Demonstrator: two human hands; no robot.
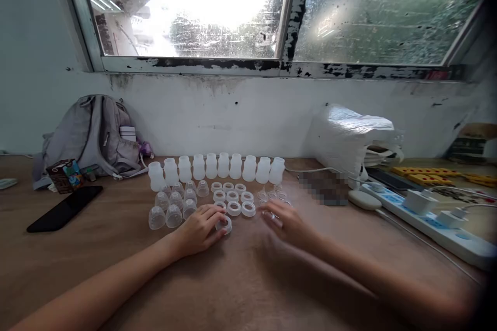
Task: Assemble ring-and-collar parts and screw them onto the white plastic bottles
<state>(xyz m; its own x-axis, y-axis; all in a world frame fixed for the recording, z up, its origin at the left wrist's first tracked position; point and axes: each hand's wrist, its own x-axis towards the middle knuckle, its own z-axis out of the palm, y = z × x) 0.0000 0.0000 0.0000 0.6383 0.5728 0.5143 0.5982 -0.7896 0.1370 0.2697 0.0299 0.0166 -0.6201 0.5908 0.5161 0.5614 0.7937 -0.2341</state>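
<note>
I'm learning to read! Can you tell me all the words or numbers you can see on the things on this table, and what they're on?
No words or numbers can be read.
Small carton: colourful print, too blurred.
Yellow pieces: dark marks, too small.
Power strip: no legible marking.
Patch by the bottles: pixelated.
Left hand holds a plain ring; right hand is blurred.

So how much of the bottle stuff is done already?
Laid out: a row of bottles, clear caps and white rings on the table. In hand: the left hand holds one ring; the right hand is blurred. No bottle shows a ring or cap fitted.
</note>
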